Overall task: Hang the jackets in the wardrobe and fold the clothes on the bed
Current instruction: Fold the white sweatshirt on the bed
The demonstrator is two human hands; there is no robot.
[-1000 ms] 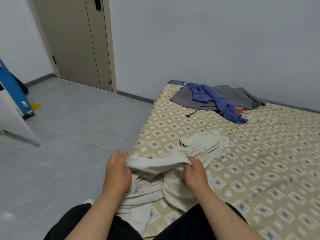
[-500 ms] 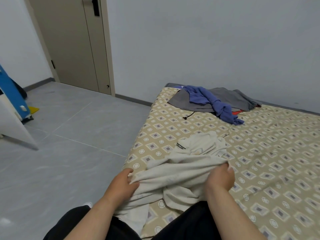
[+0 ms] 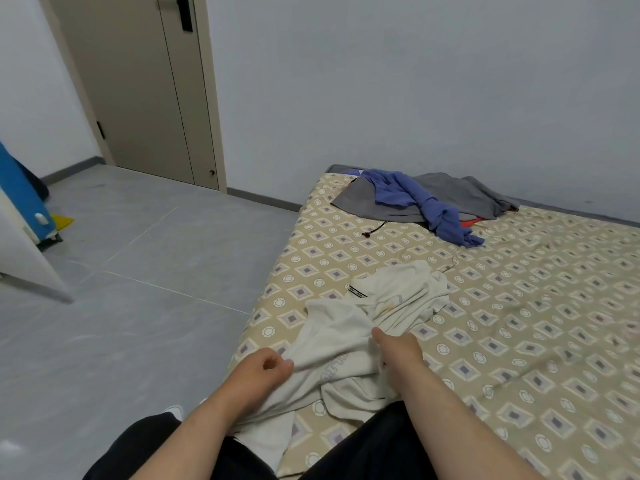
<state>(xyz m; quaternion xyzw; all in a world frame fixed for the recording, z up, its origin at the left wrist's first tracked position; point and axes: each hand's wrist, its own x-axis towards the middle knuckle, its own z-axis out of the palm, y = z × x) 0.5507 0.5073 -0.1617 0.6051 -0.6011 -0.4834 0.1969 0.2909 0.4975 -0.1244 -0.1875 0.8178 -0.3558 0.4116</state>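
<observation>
A crumpled cream-white garment [image 3: 367,327] lies on the near left part of the bed [image 3: 519,323], partly hanging over its edge. My left hand [image 3: 263,370] pinches the cloth at its left side with curled fingers. My right hand [image 3: 398,351] grips a fold near the garment's middle; its fingers are hidden under the cloth. At the far end of the bed a blue garment [image 3: 426,206] lies across a grey one [image 3: 446,199], with a bit of red cloth [image 3: 469,222] showing under them.
The bed has a beige patterned sheet and stands low against the back wall. Grey tiled floor [image 3: 138,289] stretches to the left. A beige door [image 3: 138,88] is at the back left. A white panel [image 3: 24,261] and blue object [image 3: 20,188] sit at the far left.
Both hands moved lower and apart, pulling the white garment out flatter. My right hand shifted from the garment's right side back toward its middle.
</observation>
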